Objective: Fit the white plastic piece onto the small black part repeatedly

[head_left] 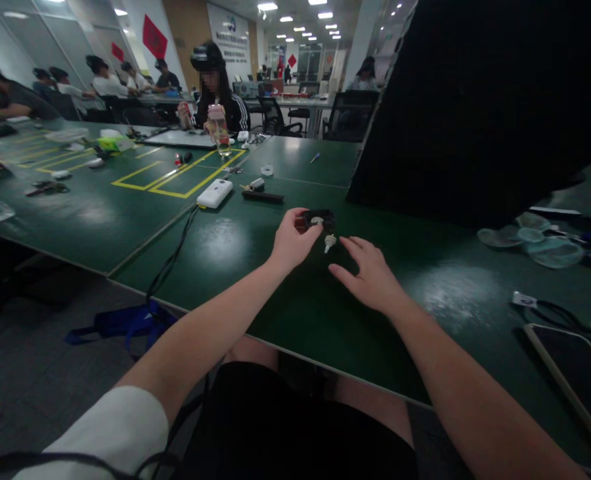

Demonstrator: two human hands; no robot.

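Observation:
My left hand (pixel 296 239) grips a small black plastic housing (pixel 326 219) by its left side, just above the green table. Inside the housing a pale round part (pixel 317 221) shows beside my thumb. Just below the housing's right end is a small whitish gear-like piece with a shaft (pixel 330 243); I cannot tell whether it lies on the table or hangs from the housing. Close to its right, my right hand (pixel 368 272) holds nothing, with thumb and fingers spread apart.
A white power bank (pixel 215 193) with a black cable lies left, near a dark bar (pixel 263 197) and a small motor-like part (pixel 257 184). A large black panel (pixel 455 113) rises at right, above clear fan blades (pixel 540 243) and a phone (pixel 570 373). A person sits opposite behind a bottle (pixel 219 130).

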